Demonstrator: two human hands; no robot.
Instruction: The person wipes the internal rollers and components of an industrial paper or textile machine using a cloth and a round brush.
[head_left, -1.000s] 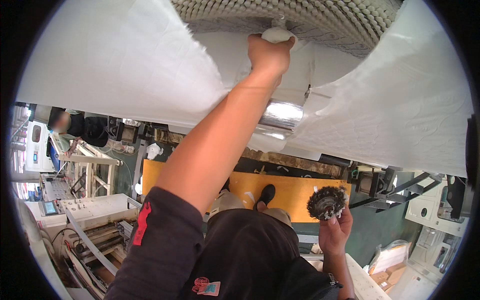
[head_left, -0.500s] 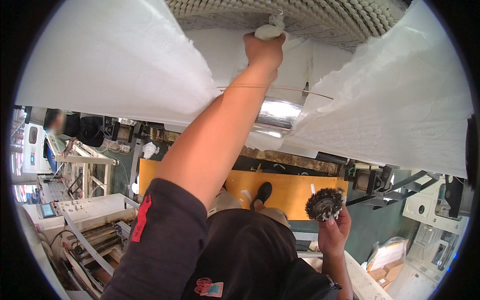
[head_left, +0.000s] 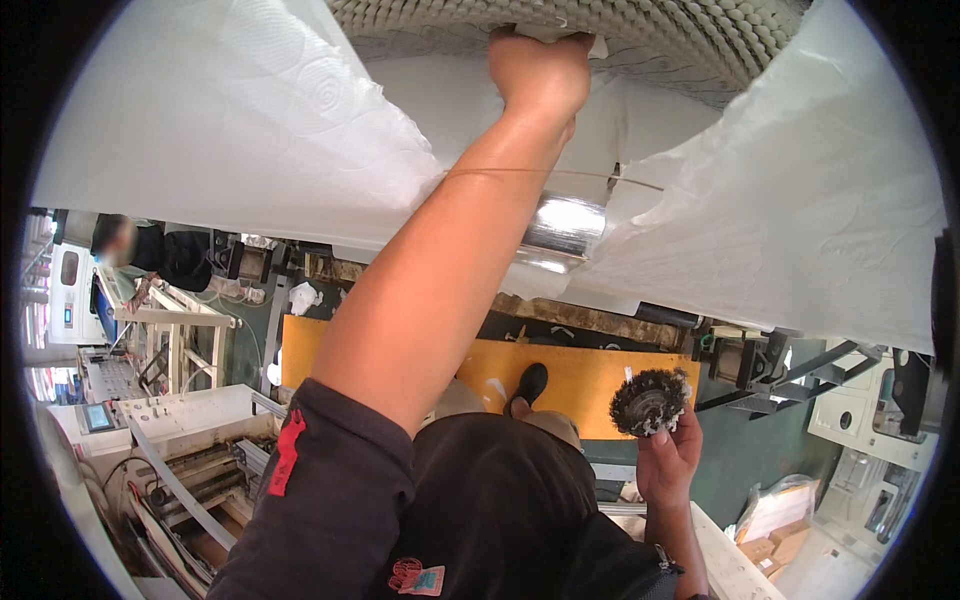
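My left arm stretches up and away to a large roller with a bumpy, cord-like surface (head_left: 690, 35) at the top. My left hand (head_left: 541, 75) is closed around a white wad (head_left: 600, 47), mostly hidden by the fingers, and presses it toward the roller. Low on the right, my right hand (head_left: 669, 462) grips a round brush wheel (head_left: 648, 403) with dark bristles and whitish bits on it. Torn white sheeting (head_left: 230, 120) hangs left of my left arm, and more white sheeting (head_left: 800, 190) spreads to its right. A shiny silver cylinder (head_left: 566, 225) lies between them.
A thin brown strand (head_left: 635, 183) crosses near my left forearm. Below stands a yellow platform (head_left: 600, 365) with my dark shoe (head_left: 530, 385) on it. Machinery with a small screen (head_left: 97, 416) is at left; a person (head_left: 150, 255) is beyond. Cardboard boxes (head_left: 785, 545) lie at lower right.
My left hand has moved slightly up and right, pushing the white wad closer against the bumpy roller. The right hand and brush wheel have stayed nearly still.
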